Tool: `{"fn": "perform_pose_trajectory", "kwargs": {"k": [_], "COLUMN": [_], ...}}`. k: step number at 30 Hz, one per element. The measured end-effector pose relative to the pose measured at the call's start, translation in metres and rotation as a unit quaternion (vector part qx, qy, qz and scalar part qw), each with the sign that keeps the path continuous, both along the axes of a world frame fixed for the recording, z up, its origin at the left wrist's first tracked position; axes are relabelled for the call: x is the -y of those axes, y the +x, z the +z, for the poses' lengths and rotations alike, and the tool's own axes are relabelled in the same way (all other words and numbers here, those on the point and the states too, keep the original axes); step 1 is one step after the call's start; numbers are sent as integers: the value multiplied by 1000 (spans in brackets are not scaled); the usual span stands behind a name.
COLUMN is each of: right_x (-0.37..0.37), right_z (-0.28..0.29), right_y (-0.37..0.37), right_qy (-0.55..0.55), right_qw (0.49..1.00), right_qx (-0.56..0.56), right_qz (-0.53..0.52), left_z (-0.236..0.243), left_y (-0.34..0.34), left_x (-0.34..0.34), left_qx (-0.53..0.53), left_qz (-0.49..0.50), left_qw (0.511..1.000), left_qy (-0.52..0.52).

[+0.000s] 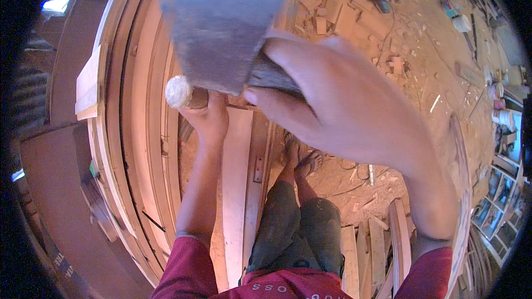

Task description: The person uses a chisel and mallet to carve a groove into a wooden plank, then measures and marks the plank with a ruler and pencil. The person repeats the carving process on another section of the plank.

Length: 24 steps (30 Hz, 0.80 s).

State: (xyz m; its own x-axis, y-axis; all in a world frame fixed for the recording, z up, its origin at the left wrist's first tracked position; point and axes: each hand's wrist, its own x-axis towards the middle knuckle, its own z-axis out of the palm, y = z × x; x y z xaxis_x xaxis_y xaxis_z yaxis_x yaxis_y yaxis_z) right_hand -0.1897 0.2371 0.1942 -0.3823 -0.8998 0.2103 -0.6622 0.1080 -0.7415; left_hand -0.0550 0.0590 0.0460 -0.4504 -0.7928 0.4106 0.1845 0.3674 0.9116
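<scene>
My right hand (332, 105) is closed round the dark handle (271, 76) of a wide, tapered tool head (216, 27), blurred and raised high in the middle of the view; its kind is hard to tell. Just below and left of it, my left hand (208, 113) grips an upright tool (194, 94) with a pale, rounded, worn top, partly hidden behind the raised tool. Whether the two tools touch I cannot tell. Under my left hand a long light plank (235, 188) runs toward me, beside a darker strip (259, 160) with a small metal fitting.
Long boards and frames (138, 133) stand at the left. My sandalled feet (307, 160) are on a dirt floor strewn with wood offcuts (321, 25). Loose planks (377, 249) lie at the lower right. Containers (463, 25) and a stack of frames (493, 205) line the right edge.
</scene>
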Motion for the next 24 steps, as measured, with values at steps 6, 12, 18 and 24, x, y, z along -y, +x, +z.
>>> {"fn": "perform_pose_trajectory", "kwargs": {"k": [6, 12, 18, 24], "right_x": [30, 36, 25, -7], "right_z": [17, 11, -7, -37], "right_y": [13, 11, 12, -8], "right_qy": [-111, 46, 27, 39], "right_qw": [990, 982, 993, 996], "right_qx": [-83, -161, -108, 21], "right_qz": [4, 92, 36, -80], "left_z": [-12, -25, 9, 33], "left_y": [3, 12, -20, -9], "left_x": [-5, 10, 25, 9], "left_qx": [31, 90, -72, -55], "left_qz": [31, 80, 155, 154], "left_qw": [997, 990, 985, 977], "left_qy": [-56, -78, 38, 140]}}
